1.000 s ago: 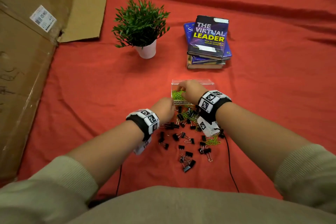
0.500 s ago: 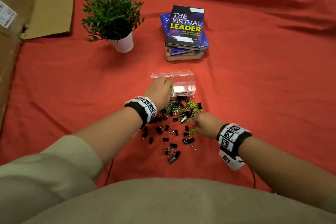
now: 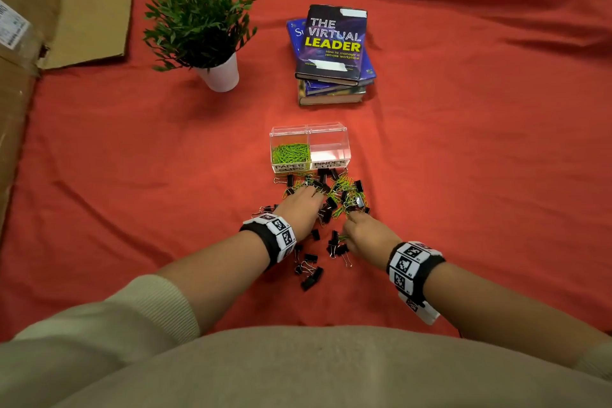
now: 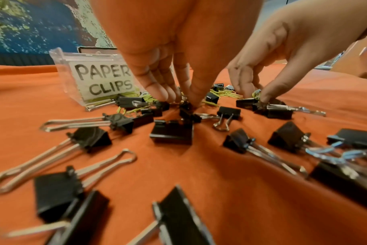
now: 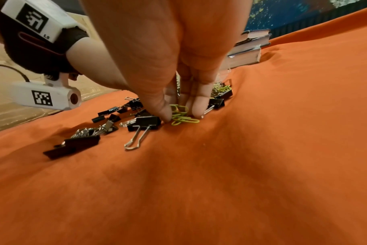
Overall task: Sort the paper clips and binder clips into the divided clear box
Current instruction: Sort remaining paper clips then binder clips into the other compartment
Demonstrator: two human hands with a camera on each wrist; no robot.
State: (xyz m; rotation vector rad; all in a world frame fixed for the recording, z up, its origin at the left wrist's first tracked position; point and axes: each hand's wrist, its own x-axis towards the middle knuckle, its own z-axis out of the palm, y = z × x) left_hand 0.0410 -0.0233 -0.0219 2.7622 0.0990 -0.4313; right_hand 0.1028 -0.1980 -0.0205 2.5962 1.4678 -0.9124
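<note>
Right hand [image 5: 178, 63] grip narrow: thumb and fingertips [image 5: 198, 107] pinch a small bunch of green paper clips [image 5: 181, 116] lying on the red cloth [image 3: 463, 175]. Left hand [image 3: 299, 210] grip also narrow, fingers pointed down into the mixed pile, tips on a black binder clip [image 4: 186, 107]; cannot tell if it actually holds it. Pile of binder clips [image 3: 309, 270] and green clips is scattered just in front of the divided clear box [image 3: 309, 134], some touching its front wall. Box left compartment, labelled PAPER CLIPS, holds green clips; right compartment is labelled BINDER CLIPS. Beyond the box: stack of books [image 3: 334, 53], potted plant [image 3: 198, 23] to the left, cardboard [image 3: 96, 7] at far left.
</note>
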